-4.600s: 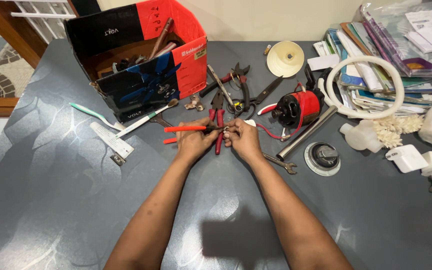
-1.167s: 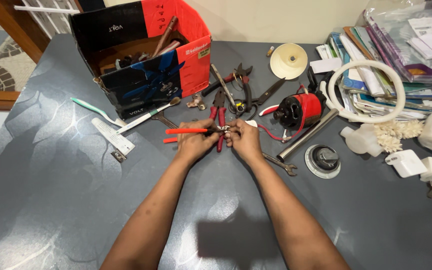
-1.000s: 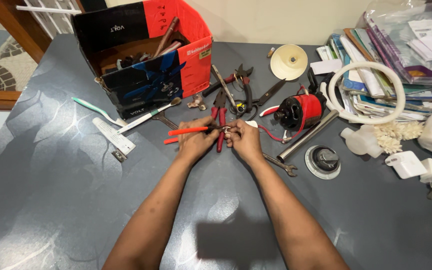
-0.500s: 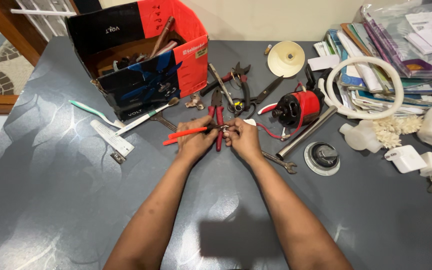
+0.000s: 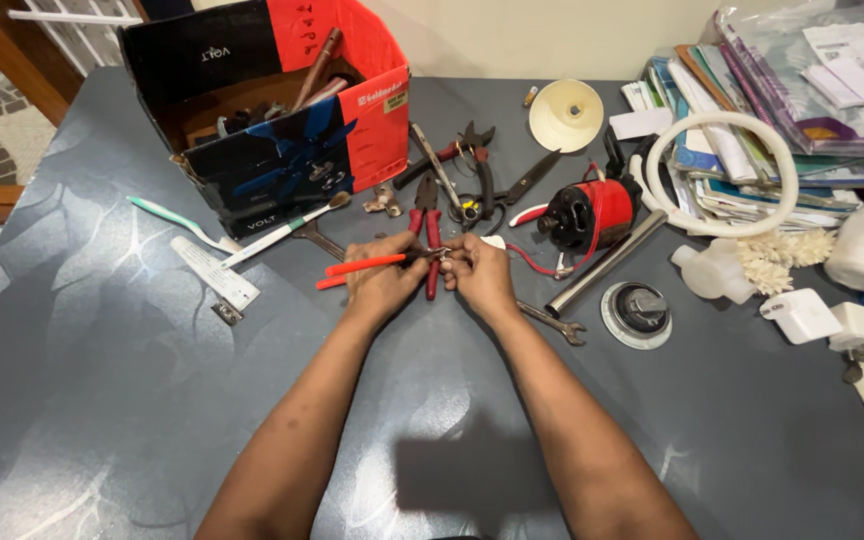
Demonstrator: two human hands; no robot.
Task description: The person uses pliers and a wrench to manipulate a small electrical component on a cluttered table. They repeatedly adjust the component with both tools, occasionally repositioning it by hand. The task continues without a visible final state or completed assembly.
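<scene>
Head view, looking down: my left hand (image 5: 380, 283) is closed around the orange-handled pliers (image 5: 362, 267), whose handles stick out to the left while the nose points right, toward a small metal part (image 5: 445, 254) pinched in the fingertips of my right hand (image 5: 479, 277). Both sit just above the grey table (image 5: 92, 400), in front of the red-handled pliers (image 5: 428, 222) lying there.

The pliers should be stiff and fairly light, with rubbery sleeves that give a sure hold; I judge the place to grip them is well back on the handles for leverage, as I have them. The metal part looks tiny, hard and likely slick, so only a fingertip pinch will keep it, and it could spring away if the nose bites off-centre. Whether the nose is actually clamped on it I cannot tell; my fingers cover the spot.

Both forearms reach straight forward, converging, with wrists low and knuckles up, the hands almost touching.
</scene>
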